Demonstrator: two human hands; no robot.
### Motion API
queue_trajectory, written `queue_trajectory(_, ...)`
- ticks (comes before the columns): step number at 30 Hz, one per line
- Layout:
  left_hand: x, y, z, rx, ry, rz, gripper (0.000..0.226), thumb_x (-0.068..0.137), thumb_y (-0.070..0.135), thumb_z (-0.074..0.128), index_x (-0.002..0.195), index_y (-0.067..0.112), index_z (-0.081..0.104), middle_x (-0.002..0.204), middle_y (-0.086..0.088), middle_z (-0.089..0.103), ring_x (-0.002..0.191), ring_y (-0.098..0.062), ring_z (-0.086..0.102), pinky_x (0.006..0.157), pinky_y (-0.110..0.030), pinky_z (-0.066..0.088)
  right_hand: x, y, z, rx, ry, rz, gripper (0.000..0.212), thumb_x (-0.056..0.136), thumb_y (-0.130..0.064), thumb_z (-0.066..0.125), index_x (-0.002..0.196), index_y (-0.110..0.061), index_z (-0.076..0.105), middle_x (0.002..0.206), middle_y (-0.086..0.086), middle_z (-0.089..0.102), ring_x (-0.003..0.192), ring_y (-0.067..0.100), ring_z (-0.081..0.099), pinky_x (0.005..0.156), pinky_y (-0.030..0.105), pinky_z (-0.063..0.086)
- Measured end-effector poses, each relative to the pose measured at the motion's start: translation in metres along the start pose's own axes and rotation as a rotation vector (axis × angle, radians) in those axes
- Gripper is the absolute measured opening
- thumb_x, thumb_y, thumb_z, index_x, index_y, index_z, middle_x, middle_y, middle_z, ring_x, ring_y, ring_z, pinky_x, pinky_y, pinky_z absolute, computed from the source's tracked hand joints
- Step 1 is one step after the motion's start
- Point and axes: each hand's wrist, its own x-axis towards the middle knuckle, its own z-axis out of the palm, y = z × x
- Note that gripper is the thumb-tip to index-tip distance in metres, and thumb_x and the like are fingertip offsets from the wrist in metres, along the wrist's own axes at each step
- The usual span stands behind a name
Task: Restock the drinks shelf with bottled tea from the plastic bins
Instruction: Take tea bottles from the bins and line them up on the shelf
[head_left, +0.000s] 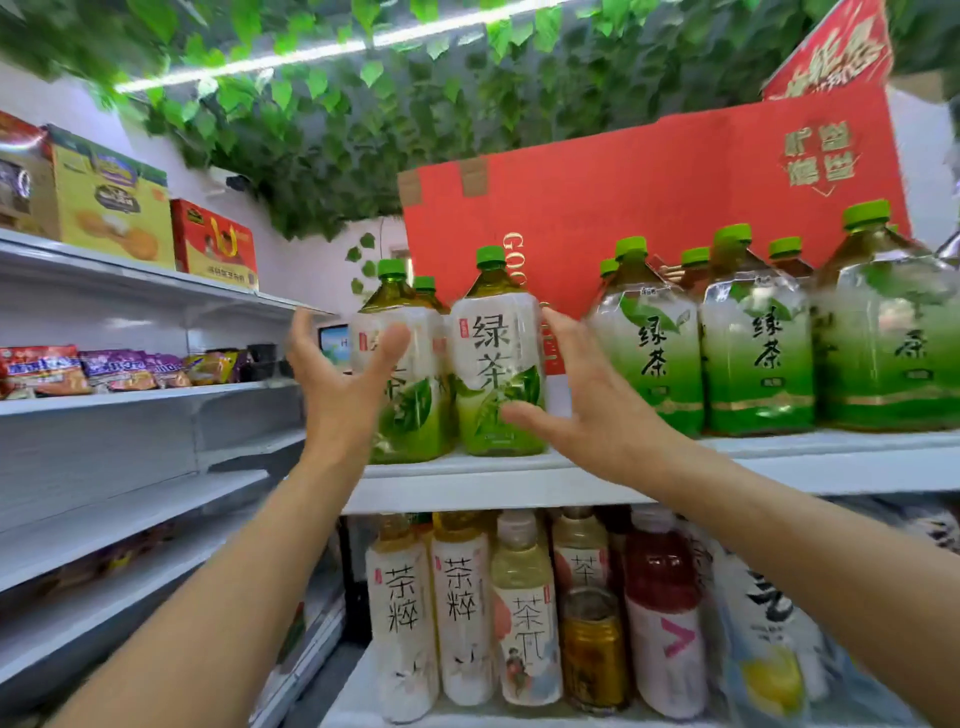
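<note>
Both arms raised; left hand (340, 384), right hand (582, 410) (fingers spread).

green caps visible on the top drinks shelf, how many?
9 green caps: left group; right group. More bottles may be hidden behind the front row.

Bare forearms, no sleeves/jewellery.

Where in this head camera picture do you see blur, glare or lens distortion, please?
Head view: wide-angle bending bows the upper shelf and right-edge bottles; leaves and left hand are motion-soft; the ceiling light strip blows out white.
</note>
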Motion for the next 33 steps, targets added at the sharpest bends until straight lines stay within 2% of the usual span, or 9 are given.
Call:
queue_trajectory(3, 0.034, -0.027, -0.018, -0.046, -0.239, -0.267, 0.136, 0.052, 0.072, 0.073, 0.161, 0.026, 0.005, 0.162, -0.004, 0.031, 0.132, -0.021, 0.049, 0.11, -0.047, 0.041, 0.025, 0.003, 0.019, 0.274, 0.0, 0.32, 0.104, 0.078, -0.053, 0.076, 0.154, -0.026, 0.011, 0.148, -0.01, 0.03, 0.136, 0.008, 0.029, 0.105, 0.026, 0.022)
queue_trajectory(6, 0.053, -0.054, -0.027, -0.218, -0.575, -0.395, 0.127, 0.045, 0.055, 0.096, 0.151, 0.024, 0.035, 0.135, -0.004, 0.065, 0.117, -0.026, 0.067, 0.096, -0.048, 0.054, 0.041, 0.017, 0.03, 0.423, -0.024, 0.494, 0.11, 0.073, -0.054, 0.079, 0.155, -0.02, 0.013, 0.156, -0.001, 0.033, 0.141, 0.017, 0.034, 0.112, 0.037, 0.029)
queue_trajectory(8, 0.06, -0.066, -0.024, -0.239, -0.716, -0.381, 0.114, 0.04, 0.052, 0.099, 0.139, 0.021, 0.051, 0.123, -0.003, 0.072, 0.113, -0.023, 0.07, 0.092, -0.041, 0.056, 0.044, 0.023, 0.036, 0.5, -0.06, 0.51, 0.093, 0.075, -0.053, 0.077, 0.147, -0.024, 0.027, 0.143, -0.012, 0.048, 0.122, -0.004, 0.052, 0.1, 0.022, 0.045)
queue_trajectory(10, 0.062, -0.073, -0.019, -0.309, -0.745, -0.414, 0.107, 0.038, 0.047, 0.1, 0.131, 0.017, 0.057, 0.116, -0.007, 0.075, 0.105, -0.022, 0.073, 0.079, -0.034, 0.06, 0.043, 0.026, 0.042, 0.534, -0.091, 0.468, 0.071, 0.079, -0.054, 0.071, 0.138, -0.032, 0.038, 0.128, -0.02, 0.057, 0.093, -0.019, 0.059, 0.077, 0.008, 0.05)
queue_trajectory(13, 0.067, -0.078, -0.015, -0.378, -0.771, -0.414, 0.103, 0.033, 0.046, 0.101, 0.123, 0.016, 0.061, 0.114, -0.01, 0.075, 0.101, -0.022, 0.074, 0.072, -0.029, 0.061, 0.044, 0.028, 0.046, 0.504, -0.074, 0.42, 0.075, 0.078, -0.057, 0.065, 0.144, -0.036, 0.038, 0.128, -0.017, 0.06, 0.11, -0.003, 0.057, 0.104, 0.033, 0.046)
queue_trajectory(15, 0.069, -0.079, -0.015, -0.376, -0.808, -0.385, 0.103, 0.037, 0.048, 0.101, 0.126, 0.017, 0.059, 0.117, -0.007, 0.075, 0.105, -0.021, 0.073, 0.075, -0.029, 0.06, 0.046, 0.029, 0.047, 0.49, -0.071, 0.404, 0.068, 0.084, -0.054, 0.063, 0.145, -0.037, 0.037, 0.13, -0.016, 0.059, 0.118, 0.006, 0.056, 0.11, 0.04, 0.04)
queue_trajectory(24, 0.071, -0.079, -0.013, -0.387, -0.875, -0.426, 0.107, 0.039, 0.048, 0.101, 0.132, 0.02, 0.056, 0.12, -0.005, 0.073, 0.109, -0.02, 0.071, 0.078, -0.029, 0.06, 0.051, 0.029, 0.054, 0.45, -0.077, 0.42, 0.059, 0.093, -0.046, 0.058, 0.146, -0.034, 0.035, 0.133, -0.015, 0.053, 0.12, 0.006, 0.049, 0.105, 0.032, 0.035)
queue_trajectory(30, 0.069, -0.074, -0.002, -0.485, -0.848, -0.504, 0.092, 0.032, 0.043, 0.102, 0.114, 0.02, 0.067, 0.109, -0.01, 0.077, 0.096, -0.022, 0.075, 0.068, -0.032, 0.061, 0.055, 0.037, 0.056, 0.596, -0.068, 0.526, 0.082, 0.078, -0.05, 0.075, 0.147, -0.032, 0.035, 0.136, -0.01, 0.057, 0.125, 0.013, 0.052, 0.114, 0.048, 0.034)
queue_trajectory(33, 0.066, -0.071, 0.004, -0.475, -0.832, -0.534, 0.066, 0.057, 0.038, 0.094, 0.115, 0.019, 0.068, 0.111, -0.01, 0.076, 0.097, -0.023, 0.075, 0.068, -0.032, 0.061, 0.056, 0.041, 0.057, 0.711, -0.118, 0.556, 0.085, 0.07, -0.054, 0.078, 0.143, -0.032, 0.039, 0.133, -0.009, 0.059, 0.129, 0.018, 0.05, 0.117, 0.051, 0.029)
